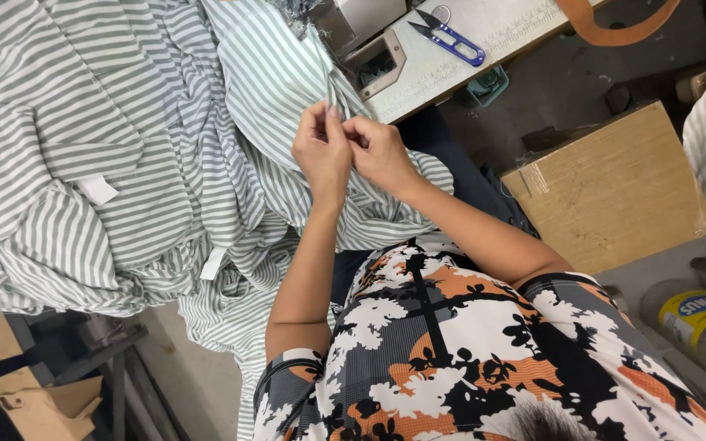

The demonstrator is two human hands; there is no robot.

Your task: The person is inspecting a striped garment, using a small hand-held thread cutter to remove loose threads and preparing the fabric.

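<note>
Left hand (323, 151): raised over the lap, fingertips pinched together on a fold of the striped fabric (271, 90); grip narrow, closed on the cloth.

Right hand (379, 151): touching the left hand, fingers curled in on the same fold; grip narrow, closed on the cloth.

Striped fabric: grey-and-white stripes, heaped across the bench (451, 61) and spilling over its edge onto the lap and down toward the floor. 2 small white labels (97, 189) show on the heap, well apart from the hands.

Thread snips (449, 36): blue-handled, lying flat on the bench beyond the hands, untouched.

Cardboard box (614, 192): brown, closed, on the floor beside the person's right arm.

Plastic bottle (696, 320): clear, yellow label, lying near the box.
</note>
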